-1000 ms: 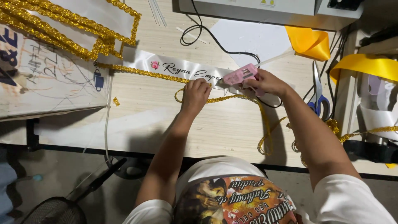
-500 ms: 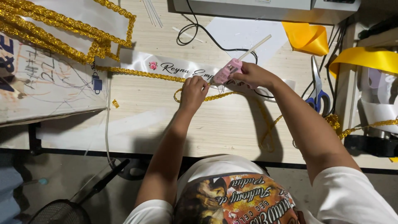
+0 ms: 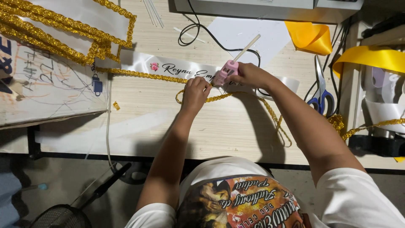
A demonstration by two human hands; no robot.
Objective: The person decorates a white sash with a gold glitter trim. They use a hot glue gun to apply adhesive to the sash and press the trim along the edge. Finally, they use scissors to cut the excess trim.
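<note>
Right hand (image 3: 249, 75) closed around pink glue gun (image 3: 225, 72), white glue stick jutting from rear, nozzle angled down-left onto white sash (image 3: 139, 62). Left hand (image 3: 195, 93) half curled, fingertips pressed on gold braid trim (image 3: 139, 74) along sash lower edge, just beside gun nozzle. Sash lay flat across wooden worktable (image 3: 228, 126), stretching left from both hands; loose trim ran under left hand and trailed right below right forearm. Blue-handled scissors (image 3: 319, 90) lay well right of hands. Yellow ribbon (image 3: 310, 37) sat at far right.
</note>
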